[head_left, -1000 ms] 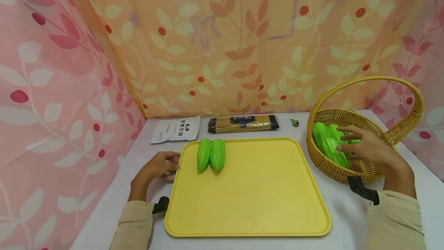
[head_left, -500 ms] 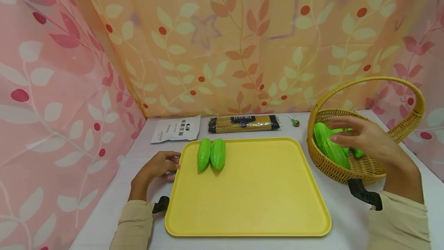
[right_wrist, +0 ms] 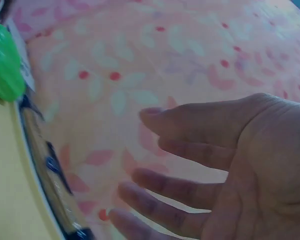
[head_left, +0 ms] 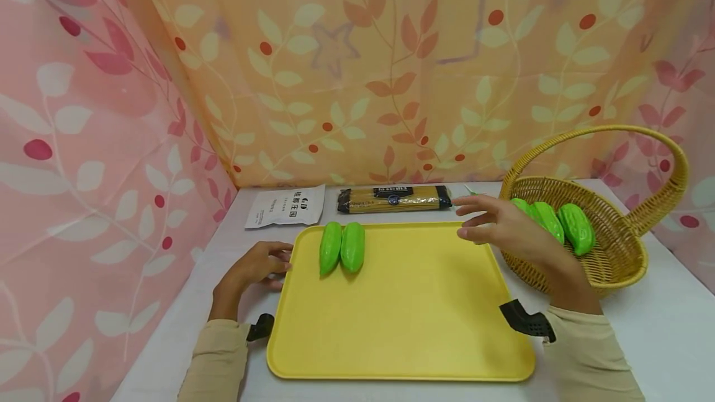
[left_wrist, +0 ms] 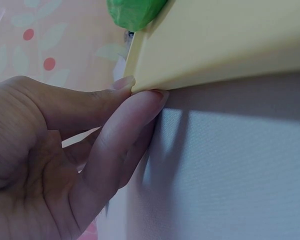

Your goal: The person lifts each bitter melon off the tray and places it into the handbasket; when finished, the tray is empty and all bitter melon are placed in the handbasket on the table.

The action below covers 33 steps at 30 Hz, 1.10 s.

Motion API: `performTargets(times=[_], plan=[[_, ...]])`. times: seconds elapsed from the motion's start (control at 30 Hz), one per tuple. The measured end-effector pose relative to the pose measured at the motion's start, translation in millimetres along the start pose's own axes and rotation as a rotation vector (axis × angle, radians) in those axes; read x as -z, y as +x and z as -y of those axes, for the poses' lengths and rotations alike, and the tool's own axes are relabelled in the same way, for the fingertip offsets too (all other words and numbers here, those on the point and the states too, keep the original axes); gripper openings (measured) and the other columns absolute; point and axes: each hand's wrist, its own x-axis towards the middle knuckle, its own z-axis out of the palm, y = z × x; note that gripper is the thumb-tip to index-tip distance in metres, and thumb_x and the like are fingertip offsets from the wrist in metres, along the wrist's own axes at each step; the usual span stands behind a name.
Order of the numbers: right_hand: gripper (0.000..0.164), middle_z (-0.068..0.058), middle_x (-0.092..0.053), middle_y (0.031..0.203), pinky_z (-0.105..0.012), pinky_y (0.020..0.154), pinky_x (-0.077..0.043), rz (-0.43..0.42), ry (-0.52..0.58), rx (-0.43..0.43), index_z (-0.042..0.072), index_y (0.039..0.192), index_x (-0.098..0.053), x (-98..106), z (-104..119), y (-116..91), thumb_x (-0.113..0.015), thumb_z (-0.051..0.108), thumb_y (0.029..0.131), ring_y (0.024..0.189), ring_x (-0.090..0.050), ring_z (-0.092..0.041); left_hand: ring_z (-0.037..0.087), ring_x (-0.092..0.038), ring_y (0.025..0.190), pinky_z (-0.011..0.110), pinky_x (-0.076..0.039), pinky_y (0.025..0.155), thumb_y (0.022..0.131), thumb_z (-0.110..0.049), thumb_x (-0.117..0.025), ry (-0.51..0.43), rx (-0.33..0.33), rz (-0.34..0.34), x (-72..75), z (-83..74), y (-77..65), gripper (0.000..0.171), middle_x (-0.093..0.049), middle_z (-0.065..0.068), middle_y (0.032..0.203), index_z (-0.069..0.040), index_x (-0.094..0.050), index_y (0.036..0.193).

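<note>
My left hand [head_left: 261, 265] pinches the left rim of a yellow tray [head_left: 402, 327]; the left wrist view shows thumb and finger meeting at the tray's edge. Two long, glossy green fruit-like pieces [head_left: 352, 248] lie side by side near the tray's back left corner. Above the back right corner, my right hand [head_left: 505, 228] is raised with fingers spread and loosely bent. Nothing is between those fingers in the right wrist view. A wicker basket [head_left: 625, 265] with a tall handle stands right of the tray. Several ribbed green pieces [head_left: 576, 228] sit inside it, partly hidden by my right hand.
Behind the tray lie a white packet [head_left: 285, 206] and a pack of spaghetti [head_left: 393, 199]. A lollipop [head_left: 470, 190] is mostly hidden behind my right hand. Patterned cloth [head_left: 357, 79] walls the table at the back and both sides.
My right hand has come out of the basket and moved left over the tray's back right corner, uncovering green pieces in the basket. The left hand stays at the tray's rim.
</note>
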Motion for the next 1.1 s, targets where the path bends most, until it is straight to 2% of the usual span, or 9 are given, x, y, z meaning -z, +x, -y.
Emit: performTargets(times=[0.13, 0.37, 0.53, 0.73, 0.93, 1.1], plan=[[0.057, -0.027, -0.053, 0.148, -0.041, 0.09, -0.06, 0.023, 0.063, -0.023, 0.002, 0.152, -0.052, -25.1, 1.2, 14.6, -0.072, 0.018, 0.101, 0.125, -0.063, -0.04, 0.02, -0.067, 0.093, 0.033, -0.063, 0.07, 0.097, -0.007, -0.069, -0.018, 0.004, 0.004, 0.2, 0.6, 0.2, 0.052, -0.069, 0.016, 0.12, 0.002, -0.059, 0.147], [0.055, -0.028, -0.052, 0.15, -0.051, 0.093, -0.06, 0.06, 0.139, -0.066, 0.004, 0.152, -0.053, -61.3, -7.7, 34.3, -0.071, 0.018, 0.102, 0.125, -0.063, -0.039, 0.019, -0.066, 0.093, 0.034, -0.063, 0.07, 0.096, -0.006, -0.069, -0.028, -0.008, 0.008, -0.7, -0.1, -0.6, 0.053, -0.069, 0.017, 0.12, 0.004, -0.058, 0.147], [0.052, -0.028, -0.054, 0.149, -0.049, 0.092, -0.061, 0.065, 0.176, -0.113, 0.007, 0.149, -0.057, -82.8, -14.6, 44.2, -0.072, 0.02, 0.101, 0.12, -0.067, -0.033, 0.019, -0.067, 0.093, 0.035, -0.063, 0.068, 0.095, -0.003, -0.069, -0.047, -0.038, 0.012, -0.8, 0.2, -1.9, 0.054, -0.069, 0.019, 0.12, 0.007, -0.057, 0.147], [0.052, -0.028, -0.055, 0.146, -0.05, 0.09, -0.061, 0.095, 0.191, -0.109, 0.007, 0.149, -0.058, -103.8, -21.7, 52.4, -0.073, 0.021, 0.101, 0.115, -0.068, -0.029, 0.019, -0.067, 0.093, 0.036, -0.063, 0.068, 0.094, -0.003, -0.069, -0.045, -0.039, 0.006, -0.6, -0.2, -4.4, 0.054, -0.069, 0.019, 0.12, 0.007, -0.057, 0.146], [0.051, -0.029, -0.056, 0.144, -0.05, 0.088, -0.062, 0.129, 0.204, -0.098, 0.003, 0.147, -0.058, -119.6, -23.7, 59.2, -0.072, 0.019, 0.101, 0.116, -0.068, -0.031, 0.018, -0.066, 0.092, 0.033, -0.062, 0.069, 0.095, -0.004, -0.07, -0.011, -0.049, -0.002, -1.1, 0.3, -2.9, 0.052, -0.069, 0.018, 0.119, 0.006, -0.059, 0.145], [0.048, -0.029, -0.057, 0.143, -0.048, 0.086, -0.062, 0.145, 0.174, -0.083, 0.001, 0.145, -0.058, -133.0, -24.5, 64.8, -0.07, 0.017, 0.102, 0.117, -0.067, -0.035, 0.017, -0.066, 0.092, 0.034, -0.062, 0.068, 0.095, -0.004, -0.071, -0.006, -0.058, -0.001, -0.1, 0.4, -2.5, 0.053, -0.069, 0.018, 0.119, 0.006, -0.059, 0.145]])
